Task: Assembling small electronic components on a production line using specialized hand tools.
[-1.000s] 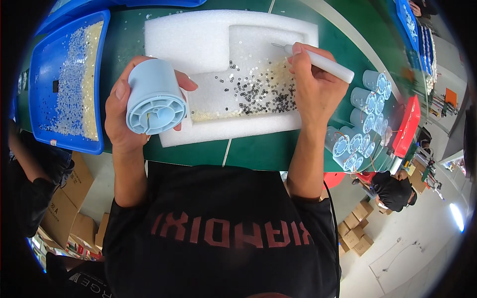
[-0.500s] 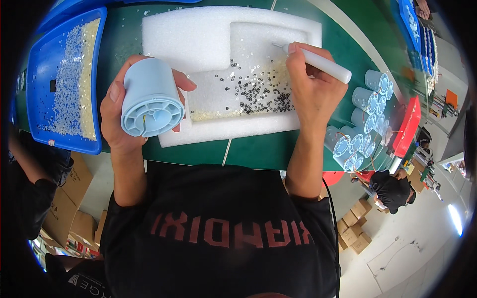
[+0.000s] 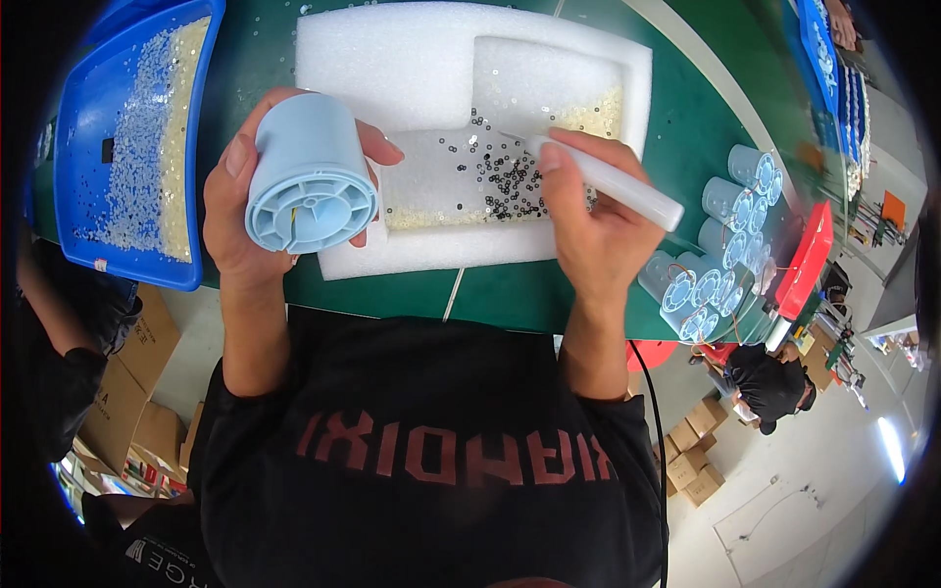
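The blue tray [image 3: 86,127]'s top end is cut off. The left hand [image 3: 235,201] curls its fingers around the light-blue cylinder [image 3: 309,147], which hides part of them, beside the foam tray [image 3: 382,73]. Near black rings [image 3: 515,186], the white pen [image 3: 618,181]'s thin tip is hard to make out. The right hand [image 3: 608,220], forearm rising from below, pinches the slanted pen between thumb and fingers.

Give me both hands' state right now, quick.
Left hand: closed around a light-blue plastic cylinder, ribbed end showing.
Right hand: closed on a white pen-shaped tool, tip over the foam tray.
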Demonstrator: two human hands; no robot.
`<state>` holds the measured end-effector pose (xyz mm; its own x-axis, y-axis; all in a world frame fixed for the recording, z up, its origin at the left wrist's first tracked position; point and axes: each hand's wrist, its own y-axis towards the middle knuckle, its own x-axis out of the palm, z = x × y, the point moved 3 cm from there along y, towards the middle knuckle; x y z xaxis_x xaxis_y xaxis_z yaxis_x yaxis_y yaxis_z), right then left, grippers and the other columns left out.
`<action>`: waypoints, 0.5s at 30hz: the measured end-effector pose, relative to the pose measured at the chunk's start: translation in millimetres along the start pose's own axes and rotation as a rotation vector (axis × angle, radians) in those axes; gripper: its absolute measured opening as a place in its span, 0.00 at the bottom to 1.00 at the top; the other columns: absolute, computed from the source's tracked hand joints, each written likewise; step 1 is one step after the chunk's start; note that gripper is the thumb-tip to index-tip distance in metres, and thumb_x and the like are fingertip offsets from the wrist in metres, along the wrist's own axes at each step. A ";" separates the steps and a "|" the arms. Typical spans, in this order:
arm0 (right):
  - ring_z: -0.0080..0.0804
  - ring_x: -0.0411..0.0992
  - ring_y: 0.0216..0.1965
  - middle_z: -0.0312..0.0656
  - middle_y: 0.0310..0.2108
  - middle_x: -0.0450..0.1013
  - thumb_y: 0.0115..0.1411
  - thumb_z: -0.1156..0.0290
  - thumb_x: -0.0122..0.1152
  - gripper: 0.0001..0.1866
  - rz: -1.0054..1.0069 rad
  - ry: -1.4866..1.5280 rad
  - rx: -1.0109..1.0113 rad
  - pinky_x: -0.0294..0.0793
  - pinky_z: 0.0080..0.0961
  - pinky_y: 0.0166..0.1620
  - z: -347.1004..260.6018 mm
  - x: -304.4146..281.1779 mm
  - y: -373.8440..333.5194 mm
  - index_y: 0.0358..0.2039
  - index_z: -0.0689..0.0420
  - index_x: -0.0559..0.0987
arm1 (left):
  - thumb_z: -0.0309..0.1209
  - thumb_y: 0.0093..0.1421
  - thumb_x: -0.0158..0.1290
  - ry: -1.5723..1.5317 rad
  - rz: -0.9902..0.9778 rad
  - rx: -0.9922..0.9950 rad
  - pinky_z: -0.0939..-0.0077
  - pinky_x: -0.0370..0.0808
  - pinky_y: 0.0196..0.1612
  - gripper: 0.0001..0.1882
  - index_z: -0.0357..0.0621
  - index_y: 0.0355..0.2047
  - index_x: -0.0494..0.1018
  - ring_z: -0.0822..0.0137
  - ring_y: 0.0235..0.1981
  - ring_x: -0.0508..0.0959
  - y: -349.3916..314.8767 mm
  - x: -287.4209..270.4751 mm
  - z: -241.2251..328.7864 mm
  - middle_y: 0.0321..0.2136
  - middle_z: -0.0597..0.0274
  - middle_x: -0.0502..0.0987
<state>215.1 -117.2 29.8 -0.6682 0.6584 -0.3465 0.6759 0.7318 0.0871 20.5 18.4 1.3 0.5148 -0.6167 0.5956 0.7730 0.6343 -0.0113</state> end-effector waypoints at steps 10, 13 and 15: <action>0.20 0.75 0.21 0.40 0.25 0.78 0.49 0.73 0.69 0.07 -0.008 -0.130 -0.065 0.73 0.15 0.24 1.4 7.3 2.5 0.29 0.61 0.82 | 0.56 0.64 0.32 -0.021 -0.027 -0.008 0.77 0.74 0.14 0.33 0.36 0.49 0.61 0.64 0.21 0.77 -1.0 -1.8 -1.4 0.37 0.31 0.73; 0.22 0.76 0.23 0.40 0.27 0.78 0.49 0.73 0.69 0.09 -0.052 -0.225 -0.118 0.73 0.15 0.25 -0.7 7.1 3.8 0.31 0.61 0.81 | 0.57 0.63 0.32 -0.049 -0.001 -0.002 0.76 0.74 0.14 0.33 0.37 0.49 0.61 0.64 0.22 0.78 -1.4 0.6 -2.0 0.37 0.31 0.73; 0.23 0.76 0.25 0.40 0.28 0.78 0.49 0.73 0.69 0.12 -0.088 -0.257 -0.132 0.74 0.15 0.26 -0.3 7.5 4.5 0.34 0.61 0.80 | 0.56 0.64 0.31 -0.056 0.011 -0.002 0.76 0.74 0.14 0.32 0.37 0.49 0.61 0.63 0.21 0.77 -1.0 1.1 -1.3 0.37 0.31 0.73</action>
<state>213.1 -108.9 27.9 -0.6109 0.5374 -0.5814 0.5613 0.8119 0.1607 20.7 16.5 1.0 0.5015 -0.5826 0.6396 0.7684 0.6396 -0.0199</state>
